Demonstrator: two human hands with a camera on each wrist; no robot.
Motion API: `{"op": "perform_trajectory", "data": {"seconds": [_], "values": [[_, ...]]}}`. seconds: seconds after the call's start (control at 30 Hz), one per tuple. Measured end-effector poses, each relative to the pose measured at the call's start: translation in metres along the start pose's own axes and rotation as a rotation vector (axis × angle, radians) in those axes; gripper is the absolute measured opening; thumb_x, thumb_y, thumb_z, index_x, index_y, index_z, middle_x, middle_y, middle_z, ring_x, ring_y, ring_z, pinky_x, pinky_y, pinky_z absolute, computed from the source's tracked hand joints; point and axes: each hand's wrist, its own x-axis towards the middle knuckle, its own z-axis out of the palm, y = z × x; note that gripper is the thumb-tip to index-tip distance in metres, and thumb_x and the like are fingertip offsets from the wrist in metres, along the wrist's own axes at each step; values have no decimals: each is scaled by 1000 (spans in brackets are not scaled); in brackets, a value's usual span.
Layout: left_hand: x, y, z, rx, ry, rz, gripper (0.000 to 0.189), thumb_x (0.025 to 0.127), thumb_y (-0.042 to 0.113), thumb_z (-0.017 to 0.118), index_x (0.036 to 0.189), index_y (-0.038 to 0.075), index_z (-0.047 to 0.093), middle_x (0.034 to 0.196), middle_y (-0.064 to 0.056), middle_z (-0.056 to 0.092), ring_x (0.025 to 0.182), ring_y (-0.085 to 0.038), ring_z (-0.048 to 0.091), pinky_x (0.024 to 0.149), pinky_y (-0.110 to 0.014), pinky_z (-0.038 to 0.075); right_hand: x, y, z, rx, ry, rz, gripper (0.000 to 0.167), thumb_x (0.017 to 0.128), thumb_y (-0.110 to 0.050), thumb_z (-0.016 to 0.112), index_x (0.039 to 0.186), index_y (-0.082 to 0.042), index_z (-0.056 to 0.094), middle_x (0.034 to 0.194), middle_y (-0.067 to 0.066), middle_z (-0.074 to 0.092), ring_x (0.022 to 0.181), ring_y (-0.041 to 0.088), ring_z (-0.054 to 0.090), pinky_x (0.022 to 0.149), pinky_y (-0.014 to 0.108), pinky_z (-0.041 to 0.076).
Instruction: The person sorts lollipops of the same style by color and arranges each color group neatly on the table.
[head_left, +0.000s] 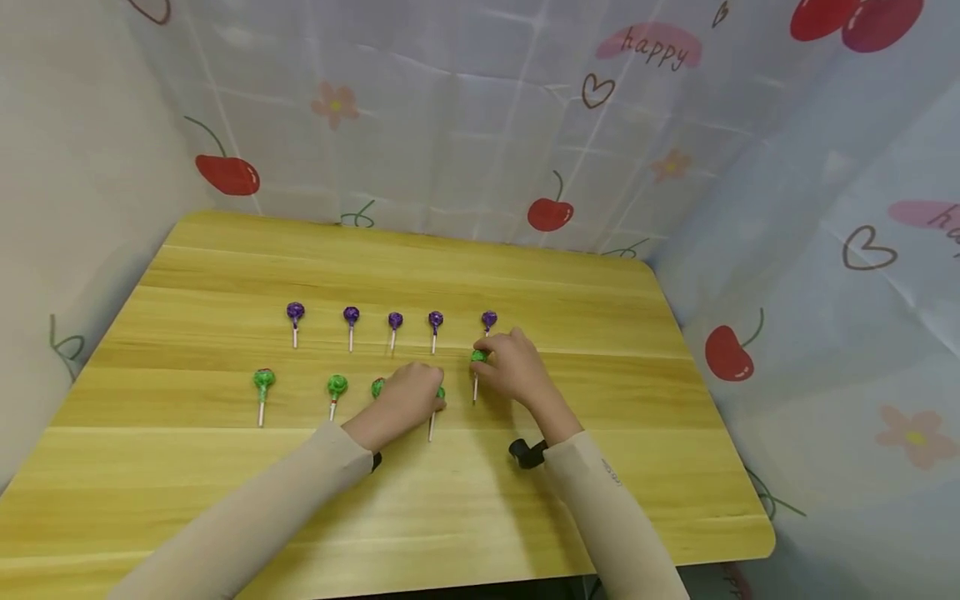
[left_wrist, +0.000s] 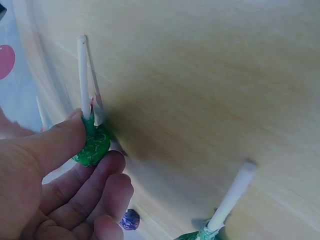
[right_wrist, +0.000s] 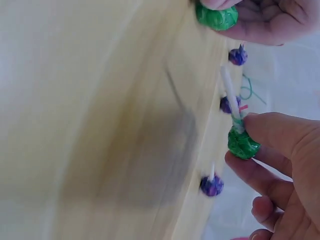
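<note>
My left hand (head_left: 401,404) pinches a green-wrapped lollipop (left_wrist: 95,147) between thumb and fingers at the candy, its white stick pointing toward me. To its right, my right hand (head_left: 517,371) holds another green lollipop (right_wrist: 243,144) the same way; in the right wrist view its shadow falls apart from it on the wood. Left of my hands lie two green lollipops, one at far left (head_left: 263,380) and one nearer (head_left: 337,386). A further green lollipop (head_left: 377,387) is mostly hidden behind my left hand. The rightmost purple lollipop (head_left: 489,319) is just beyond my right fingertips.
Behind the green ones, several purple lollipops form a row across the wooden table (head_left: 360,517), the leftmost purple lollipop (head_left: 296,311) among them. A cherry-printed curtain (head_left: 450,142) hangs along the table's back and right sides. A black wrist device (head_left: 527,452) shows by my right sleeve.
</note>
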Motion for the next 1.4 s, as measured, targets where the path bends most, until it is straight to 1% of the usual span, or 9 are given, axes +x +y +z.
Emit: {"op": "perform_trajectory", "data": {"seconds": [0.13, 0.27, 0.4, 0.6, 0.73, 0.97, 1.1, 1.27, 1.4], "values": [[2, 0, -4, 13, 6, 2, 21, 86, 19, 78, 79, 7, 62, 69, -2, 60, 62, -15, 55, 56, -29, 47, -13, 5, -4, -59, -7, -19, 25, 91, -27, 72, 112, -14, 75, 106, -1, 75, 80, 20, 44, 69, 30, 34], [4, 0, -7, 19, 14, 9, 20, 86, 18, 78, 78, 7, 62, 69, -2, 60, 61, -15, 54, 56, -28, 46, -21, 8, 0, -99, -6, -49, 23, 91, -27, 73, 110, -15, 76, 105, -1, 75, 78, 18, 46, 70, 29, 36], [6, 1, -8, 3, 19, 14, 20, 86, 16, 78, 78, 6, 62, 69, -3, 60, 61, -15, 54, 56, -28, 46, -24, 10, 5, -91, -3, -42, 23, 90, -27, 74, 109, -15, 75, 103, -1, 74, 79, 16, 47, 72, 30, 39], [6, 1, -4, -10, 18, 13, 20, 86, 16, 78, 79, 7, 62, 69, -2, 60, 62, -15, 54, 56, -28, 45, -28, 12, 11, -71, -14, -11, 26, 90, -28, 74, 113, -16, 73, 108, 0, 73, 85, 17, 49, 75, 33, 44], [5, 1, -2, -10, 19, 20, 20, 86, 16, 78, 79, 7, 61, 69, -2, 59, 61, -15, 53, 56, -28, 45, -30, 13, 14, -67, -17, 4, 26, 90, -29, 74, 113, -16, 73, 108, 0, 73, 86, 17, 49, 77, 34, 43], [2, 2, 1, -22, 20, 20, 21, 86, 16, 78, 78, 7, 61, 68, -2, 58, 61, -15, 53, 57, -28, 46, -34, 12, 14, -63, -10, 0, 27, 89, -28, 75, 112, -15, 73, 106, 0, 72, 84, 17, 47, 75, 33, 41], [1, 0, 5, -23, 30, 9, 22, 85, 17, 79, 77, 7, 61, 67, -1, 57, 61, -15, 52, 57, -28, 46, -34, 10, 16, -73, -9, -17, 26, 89, -28, 75, 112, -15, 73, 105, 0, 72, 85, 17, 48, 75, 33, 42], [-2, -2, 9, -17, 39, 3, 23, 85, 18, 79, 77, 8, 60, 67, 0, 56, 61, -14, 51, 56, -28, 46, -36, 9, 19, -66, -21, -22, 28, 90, -29, 74, 114, -14, 72, 108, 1, 72, 85, 17, 48, 76, 33, 42], [-5, -2, 13, -21, 57, 16, 22, 85, 17, 79, 79, 7, 60, 68, -1, 57, 61, -15, 52, 57, -30, 47, -40, 9, 21, -57, -8, -16, 28, 90, -28, 74, 113, -14, 72, 108, 0, 72, 86, 17, 48, 76, 33, 43]]}}
